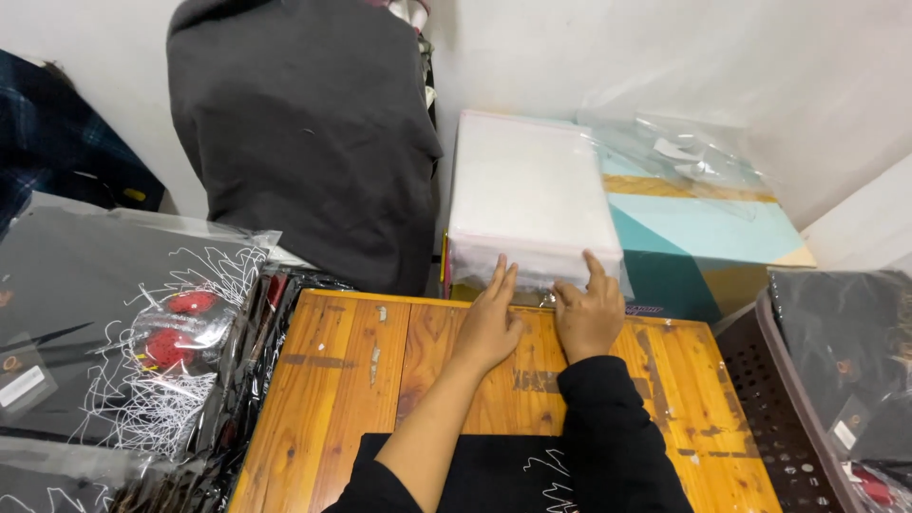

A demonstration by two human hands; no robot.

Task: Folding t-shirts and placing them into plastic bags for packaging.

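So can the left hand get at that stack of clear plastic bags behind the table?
Probably yes: the left hand already has its fingertips at the front edge of the stack of clear bags, and nothing lies between them on the wooden table.

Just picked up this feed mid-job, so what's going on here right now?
A person is reaching with both hands across a small wooden table to a stack of clear plastic bags at its far edge. The left hand lies flat at the stack's near edge; the right hand has fingers up against it. A black printed garment lies on the table near the person. Bagged black garments are piled at left, and a brown basket stands at right.
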